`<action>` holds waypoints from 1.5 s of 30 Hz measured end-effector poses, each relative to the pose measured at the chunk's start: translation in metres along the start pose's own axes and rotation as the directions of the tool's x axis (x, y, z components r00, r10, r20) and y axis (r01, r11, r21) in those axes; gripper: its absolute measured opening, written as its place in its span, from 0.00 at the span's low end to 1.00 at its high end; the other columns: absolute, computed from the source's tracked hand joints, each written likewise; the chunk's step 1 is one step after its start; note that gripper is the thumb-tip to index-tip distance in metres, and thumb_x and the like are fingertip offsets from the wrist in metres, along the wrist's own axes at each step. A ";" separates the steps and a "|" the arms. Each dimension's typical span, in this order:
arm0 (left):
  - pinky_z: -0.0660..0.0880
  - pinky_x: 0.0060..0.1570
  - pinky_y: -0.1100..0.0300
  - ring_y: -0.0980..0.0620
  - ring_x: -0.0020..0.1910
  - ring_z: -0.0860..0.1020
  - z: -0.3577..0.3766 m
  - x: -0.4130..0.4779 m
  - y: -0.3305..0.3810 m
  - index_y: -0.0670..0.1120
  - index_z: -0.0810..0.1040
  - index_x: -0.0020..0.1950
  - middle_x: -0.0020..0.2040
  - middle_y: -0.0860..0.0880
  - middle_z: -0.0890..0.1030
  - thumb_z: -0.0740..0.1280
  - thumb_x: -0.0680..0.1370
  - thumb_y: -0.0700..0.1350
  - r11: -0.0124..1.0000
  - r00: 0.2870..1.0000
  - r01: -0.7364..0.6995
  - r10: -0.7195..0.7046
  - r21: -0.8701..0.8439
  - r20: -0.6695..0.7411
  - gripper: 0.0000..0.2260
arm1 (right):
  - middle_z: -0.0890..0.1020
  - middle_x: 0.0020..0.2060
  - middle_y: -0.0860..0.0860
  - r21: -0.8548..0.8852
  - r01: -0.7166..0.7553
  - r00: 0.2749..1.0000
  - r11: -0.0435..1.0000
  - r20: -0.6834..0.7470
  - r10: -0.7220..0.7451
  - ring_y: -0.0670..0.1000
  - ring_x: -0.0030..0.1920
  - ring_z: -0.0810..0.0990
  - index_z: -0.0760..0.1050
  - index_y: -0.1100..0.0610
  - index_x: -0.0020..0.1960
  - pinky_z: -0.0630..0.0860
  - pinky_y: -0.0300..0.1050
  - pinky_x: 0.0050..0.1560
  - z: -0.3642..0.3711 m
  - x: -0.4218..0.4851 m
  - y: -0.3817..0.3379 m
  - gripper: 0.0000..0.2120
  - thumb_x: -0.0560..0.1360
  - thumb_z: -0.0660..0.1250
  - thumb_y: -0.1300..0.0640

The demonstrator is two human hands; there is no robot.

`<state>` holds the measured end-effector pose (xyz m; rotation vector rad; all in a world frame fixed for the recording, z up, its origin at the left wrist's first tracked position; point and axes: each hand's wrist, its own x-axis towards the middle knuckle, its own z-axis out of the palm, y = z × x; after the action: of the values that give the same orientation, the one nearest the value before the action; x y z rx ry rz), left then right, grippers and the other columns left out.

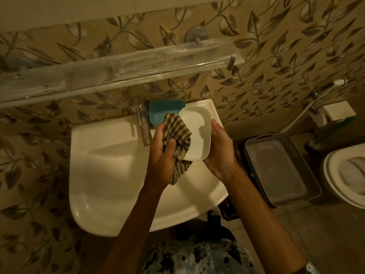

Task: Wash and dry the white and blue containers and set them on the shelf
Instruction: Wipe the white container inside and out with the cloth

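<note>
A white rectangular container (197,133) is held tilted above the right side of the white sink (110,175). My right hand (219,151) grips it along its right edge. My left hand (162,155) holds a checked brown cloth (178,133) bunched against the container's left side. A blue container (165,111) sits on the sink's back ledge, just right of the tap (141,119), partly hidden behind the cloth and the white container. A glass shelf (110,74) runs along the wall above the sink.
A grey basket with a clear lid (276,171) stands on the floor right of the sink, on a dark crate. A toilet (347,173) is at the far right. A white holder (339,110) and a hose hang on the tiled wall.
</note>
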<state>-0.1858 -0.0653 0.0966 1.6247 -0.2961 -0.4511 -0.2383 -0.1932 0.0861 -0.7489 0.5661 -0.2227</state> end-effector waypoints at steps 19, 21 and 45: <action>0.68 0.62 0.43 0.43 0.64 0.70 0.007 0.002 0.018 0.43 0.76 0.64 0.64 0.43 0.74 0.62 0.76 0.32 0.665 0.887 -0.426 0.172 0.614 0.430 0.18 | 0.82 0.58 0.60 -0.036 -0.065 0.998 0.997 -0.010 0.065 0.58 0.59 0.81 0.78 0.54 0.63 0.79 0.55 0.57 -0.010 -0.002 0.022 0.26 0.74 0.59 0.39; 0.65 0.60 0.47 0.43 0.63 0.70 0.000 -0.003 0.012 0.46 0.79 0.61 0.63 0.45 0.75 0.63 0.76 0.31 0.602 0.822 -0.518 0.153 0.608 0.549 0.17 | 0.77 0.63 0.65 -0.031 -0.113 0.993 0.993 -0.040 0.112 0.64 0.64 0.77 0.73 0.58 0.68 0.74 0.60 0.63 -0.014 -0.002 0.021 0.31 0.74 0.59 0.37; 0.71 0.58 0.57 0.50 0.59 0.74 0.006 0.007 0.013 0.47 0.78 0.61 0.57 0.48 0.77 0.61 0.77 0.32 0.776 0.904 -0.170 -0.122 0.607 0.409 0.17 | 0.72 0.70 0.57 -0.381 0.218 0.975 0.899 0.043 -0.218 0.58 0.70 0.70 0.63 0.52 0.74 0.64 0.64 0.71 -0.002 0.012 0.017 0.25 0.79 0.53 0.44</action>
<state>-0.1811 -0.0751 0.1085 2.1674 -0.8841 -0.7482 -0.2297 -0.1871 0.0684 -1.1979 0.5316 -0.3246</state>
